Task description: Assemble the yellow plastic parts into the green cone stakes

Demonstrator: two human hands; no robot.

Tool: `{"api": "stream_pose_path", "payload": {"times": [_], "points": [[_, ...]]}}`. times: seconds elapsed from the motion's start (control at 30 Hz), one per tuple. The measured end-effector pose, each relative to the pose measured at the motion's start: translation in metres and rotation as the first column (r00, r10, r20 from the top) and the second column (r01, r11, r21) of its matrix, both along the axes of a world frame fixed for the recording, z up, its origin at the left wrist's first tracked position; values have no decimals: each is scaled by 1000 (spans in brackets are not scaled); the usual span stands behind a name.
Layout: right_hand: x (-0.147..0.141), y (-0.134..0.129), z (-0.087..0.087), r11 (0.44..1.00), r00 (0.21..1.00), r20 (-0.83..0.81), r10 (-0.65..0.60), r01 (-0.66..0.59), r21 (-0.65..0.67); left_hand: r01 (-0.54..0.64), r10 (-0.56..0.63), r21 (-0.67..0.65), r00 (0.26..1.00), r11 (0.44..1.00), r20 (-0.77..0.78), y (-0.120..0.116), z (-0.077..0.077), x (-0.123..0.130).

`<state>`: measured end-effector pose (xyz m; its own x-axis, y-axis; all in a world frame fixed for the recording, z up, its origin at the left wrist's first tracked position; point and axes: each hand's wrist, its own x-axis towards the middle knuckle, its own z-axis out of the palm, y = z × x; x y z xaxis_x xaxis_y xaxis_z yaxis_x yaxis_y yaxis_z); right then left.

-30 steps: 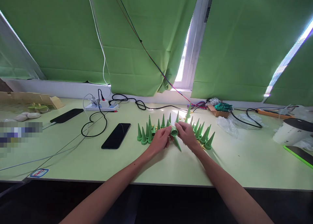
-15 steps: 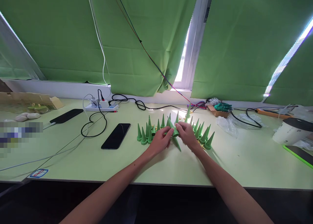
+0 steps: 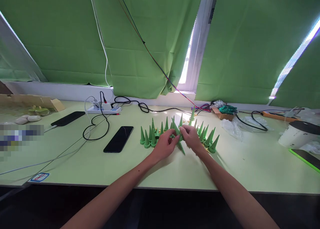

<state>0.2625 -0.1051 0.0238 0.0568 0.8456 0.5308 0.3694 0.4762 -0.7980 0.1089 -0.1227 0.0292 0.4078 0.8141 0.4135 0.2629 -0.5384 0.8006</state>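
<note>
My right hand (image 3: 192, 138) pinches the base of a green pointed cone (image 3: 176, 127) between thumb and fingertips. The cone leans, with its tip up and to the left. My left hand (image 3: 165, 145) is curled against the same cone from the left, its thumb low beside the base; some of its fingers are hidden. Under the hands a second green cone (image 3: 181, 149) points down toward me. Several green cones (image 3: 147, 140) stand upright left of my hands, and several more cones (image 3: 209, 139) stand to the right, with yellowish bits at their feet.
A black phone (image 3: 118, 139) lies left of the cones. Behind it are a power strip (image 3: 105, 109) and looped black cable (image 3: 143, 107). At right are clear plastic wrap (image 3: 232, 129), a small carton (image 3: 222, 114), a white cylinder (image 3: 298, 134) and a green-edged phone (image 3: 306, 159).
My left thumb has slid down off the cone's base, and the left hand has rolled slightly. The held cone has turned a little more upright. My right hand has barely moved.
</note>
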Motion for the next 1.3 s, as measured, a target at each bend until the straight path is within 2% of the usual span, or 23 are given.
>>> {"api": "stream_pose_path", "payload": {"times": [0.3,0.43,0.67,0.8,1.0,1.13,1.3], "points": [[0,1,-1,1000,1000,-2,-17,17,-15,-56,67,177,996,983,-54,2,-8,0],[-1,2,-2,1000,1000,-3,-27,27,-7,-70,84,192,994,979,-69,3,-9,0],[-1,1,-1,999,997,-57,-47,47,-4,-169,182,189,982,967,-54,3,-8,0],[-1,2,-2,999,993,-111,-46,49,20,-203,205,110,979,973,-7,3,-5,-1],[-1,3,-3,1000,984,-178,30,-28,15,-77,84,-108,995,991,62,5,-1,0],[-3,1,-1,996,980,-179,88,-90,-3,37,15,-297,985,954,170,9,-3,1],[-3,-2,1,990,978,-160,135,-139,-11,65,18,-357,974,932,224,12,-5,1]]}}
